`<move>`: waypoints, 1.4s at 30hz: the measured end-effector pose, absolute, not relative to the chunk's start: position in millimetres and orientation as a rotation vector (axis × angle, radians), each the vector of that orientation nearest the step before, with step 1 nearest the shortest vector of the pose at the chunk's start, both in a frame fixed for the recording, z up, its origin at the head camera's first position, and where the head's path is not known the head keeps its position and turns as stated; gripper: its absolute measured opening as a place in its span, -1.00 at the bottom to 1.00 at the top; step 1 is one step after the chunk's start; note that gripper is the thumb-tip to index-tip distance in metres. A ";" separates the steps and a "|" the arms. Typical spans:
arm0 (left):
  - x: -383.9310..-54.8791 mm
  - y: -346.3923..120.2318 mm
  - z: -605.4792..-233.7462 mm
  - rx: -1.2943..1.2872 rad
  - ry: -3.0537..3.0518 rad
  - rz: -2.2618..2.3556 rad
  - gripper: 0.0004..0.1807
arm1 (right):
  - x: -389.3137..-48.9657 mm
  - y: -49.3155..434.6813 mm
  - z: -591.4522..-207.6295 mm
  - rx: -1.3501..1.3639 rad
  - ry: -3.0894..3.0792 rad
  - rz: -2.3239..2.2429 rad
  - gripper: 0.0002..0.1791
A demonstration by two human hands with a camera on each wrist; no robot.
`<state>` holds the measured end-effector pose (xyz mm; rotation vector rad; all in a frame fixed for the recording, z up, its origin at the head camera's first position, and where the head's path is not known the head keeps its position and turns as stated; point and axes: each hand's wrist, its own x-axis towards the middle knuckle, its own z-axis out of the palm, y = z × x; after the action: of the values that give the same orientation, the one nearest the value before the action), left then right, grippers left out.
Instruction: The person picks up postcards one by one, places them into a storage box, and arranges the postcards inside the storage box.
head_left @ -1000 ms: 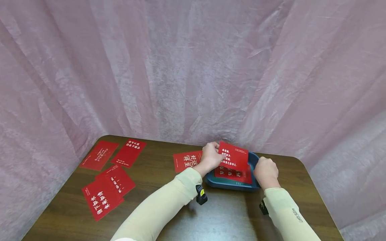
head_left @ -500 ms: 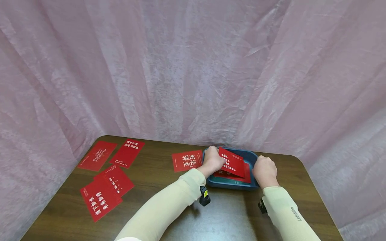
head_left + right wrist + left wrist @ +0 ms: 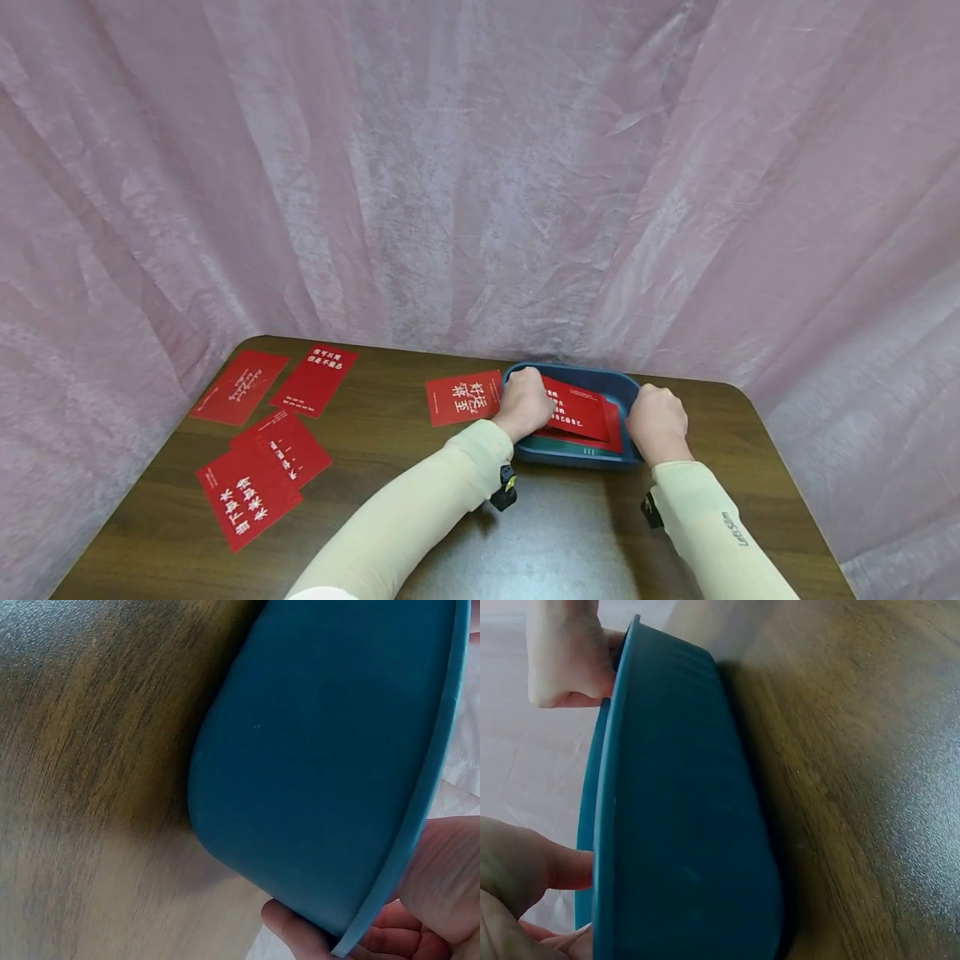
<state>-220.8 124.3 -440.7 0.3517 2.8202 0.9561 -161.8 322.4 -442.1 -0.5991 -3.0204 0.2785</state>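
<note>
In the head view a blue plastic tray [image 3: 577, 457] stands near the table's back edge with red cards in it. My left hand [image 3: 527, 402] reaches over its left end and holds the left part of a red card [image 3: 581, 408] with white lettering. That card lies slightly tilted over another red card [image 3: 615, 429] in the tray. The left wrist view shows the left thumb [image 3: 570, 868] beside the tray's rim; the cards are hidden there. My right hand [image 3: 660, 425] grips the tray's right end, with fingers [image 3: 289, 926] under the rim in the right wrist view.
A red card [image 3: 465, 398] lies just left of the tray. Farther left are two separate cards [image 3: 315, 379] [image 3: 240, 387] and two overlapping cards [image 3: 247, 496] [image 3: 288, 450]. The wooden table [image 3: 390, 500] ends at a pink curtain [image 3: 450, 208].
My left hand has lowered the red card from above into the tray, and it now lies flatter on the other card. The right hand has stayed on the tray's right end.
</note>
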 end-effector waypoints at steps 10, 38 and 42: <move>-215.7 119.5 -434.7 0.420 2.779 0.843 -0.79 | -160.2 320.3 -440.6 -0.598 -3.025 0.267 -0.68; -292.3 38.6 -450.9 1.028 2.711 0.633 -0.40 | -158.6 319.2 -443.7 -0.594 -3.011 0.268 -0.74; -296.1 35.9 -458.5 1.029 2.615 0.577 -0.37 | -159.6 319.9 -442.5 -0.604 -3.006 0.261 -0.71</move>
<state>-296.1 35.9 -458.5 1.0292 2.6152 0.5767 -159.6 319.9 -442.5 -0.6044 -3.0065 0.2608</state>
